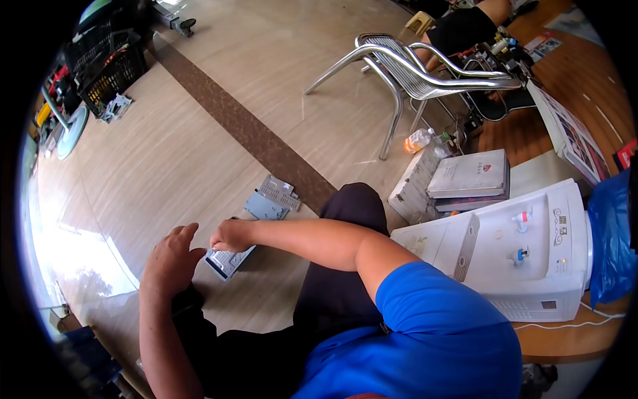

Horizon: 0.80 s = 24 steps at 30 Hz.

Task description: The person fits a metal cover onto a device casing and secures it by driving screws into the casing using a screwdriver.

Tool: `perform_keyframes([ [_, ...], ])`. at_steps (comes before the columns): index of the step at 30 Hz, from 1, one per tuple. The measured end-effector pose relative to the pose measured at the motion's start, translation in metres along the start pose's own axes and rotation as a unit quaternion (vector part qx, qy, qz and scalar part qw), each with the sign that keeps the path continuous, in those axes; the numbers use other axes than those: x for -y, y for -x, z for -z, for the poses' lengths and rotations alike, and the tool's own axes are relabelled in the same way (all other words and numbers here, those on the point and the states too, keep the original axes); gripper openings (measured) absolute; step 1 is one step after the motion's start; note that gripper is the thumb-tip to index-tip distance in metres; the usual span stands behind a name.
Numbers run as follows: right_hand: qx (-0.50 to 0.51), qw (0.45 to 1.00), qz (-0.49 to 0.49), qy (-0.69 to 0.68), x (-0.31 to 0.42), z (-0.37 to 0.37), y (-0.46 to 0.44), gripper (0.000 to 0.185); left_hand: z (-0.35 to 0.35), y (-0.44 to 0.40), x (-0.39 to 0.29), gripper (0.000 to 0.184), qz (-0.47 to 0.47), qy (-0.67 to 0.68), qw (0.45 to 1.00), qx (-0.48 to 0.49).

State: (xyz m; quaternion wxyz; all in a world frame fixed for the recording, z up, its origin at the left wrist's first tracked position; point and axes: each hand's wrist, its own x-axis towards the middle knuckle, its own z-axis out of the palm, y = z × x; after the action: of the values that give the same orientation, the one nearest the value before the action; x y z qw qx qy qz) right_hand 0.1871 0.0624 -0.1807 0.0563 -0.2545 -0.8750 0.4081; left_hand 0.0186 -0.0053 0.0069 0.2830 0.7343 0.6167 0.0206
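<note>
My left hand (174, 258) is raised just left of a small metal device (226, 264), its fingers apart and nothing seen in them. Over the device's upper edge is my right hand (231, 235), its fingers closed; what they hold, if anything, is hidden. The device lies low between my legs, silvery on top with a dark front edge. Just beyond my right hand, flat metal plates (267, 205) lie on the tiled floor, one bluish and one grey with perforations.
A white water dispenser (492, 259) is at my right, with books (468, 174) and bottles (418, 140) beyond it. A metal chair (399, 66) stands ahead, near a seated person (468, 28). Black baskets (113, 76) are at the far left.
</note>
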Motion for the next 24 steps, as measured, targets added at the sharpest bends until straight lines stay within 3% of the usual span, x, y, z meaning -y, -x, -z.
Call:
perform_keyframes([
  [4,0.021,1.000,-0.012,0.004,0.001,0.004,0.000,0.026,0.002,0.002,-0.003,0.046,0.002,0.000,1.000,0.000],
  [10,-0.044,0.999,0.013,0.008,-0.017,-0.004,-0.003,0.029,0.004,0.003,0.000,0.043,-0.016,0.003,1.000,-0.022],
  [13,-0.025,0.999,0.035,0.022,-0.021,-0.002,-0.007,0.023,-0.004,0.001,0.019,0.041,-0.034,0.000,0.998,-0.049],
  [14,-0.017,0.999,0.023,0.020,-0.013,0.004,-0.005,0.022,0.006,0.002,0.014,0.045,-0.003,-0.009,1.000,0.005],
  [22,0.011,1.000,-0.022,-0.013,0.011,0.014,-0.003,0.025,0.006,0.003,0.014,0.045,0.035,-0.010,0.999,0.022],
  [24,0.019,0.999,-0.046,-0.020,0.016,0.016,-0.001,0.024,-0.001,0.003,0.020,0.033,-0.024,-0.028,0.998,-0.044],
])
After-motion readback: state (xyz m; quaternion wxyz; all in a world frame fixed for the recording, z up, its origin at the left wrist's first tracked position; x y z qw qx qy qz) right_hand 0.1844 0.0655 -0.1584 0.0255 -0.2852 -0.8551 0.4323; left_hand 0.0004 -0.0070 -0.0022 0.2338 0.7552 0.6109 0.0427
